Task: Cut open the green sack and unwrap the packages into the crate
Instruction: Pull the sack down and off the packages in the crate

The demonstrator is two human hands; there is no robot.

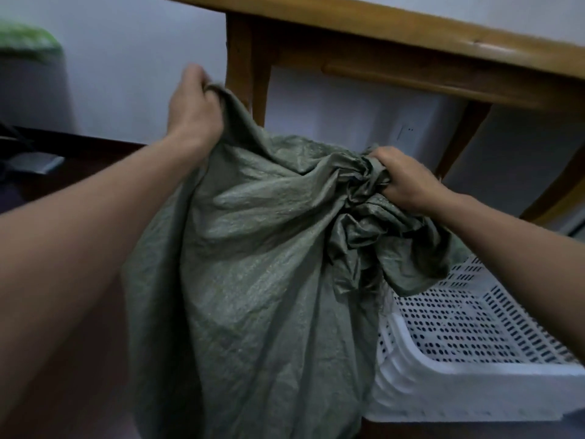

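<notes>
Your left hand (193, 104) is up high, fist closed on a corner of the green sack (253, 264), pulling the cloth up in front of the table (411, 45) leg. The sack hangs down between your forearms, wrinkled and slack, its body dropping out of view at the bottom edge. Your right hand (403, 177) sits lower and is clenched around a bunched, twisted knot of the sack's fabric. Below that hand, just beside the sack and touching its folds, stands the white perforated crate (474, 369); the part you can see holds nothing, though the sack covers its left corner.
</notes>
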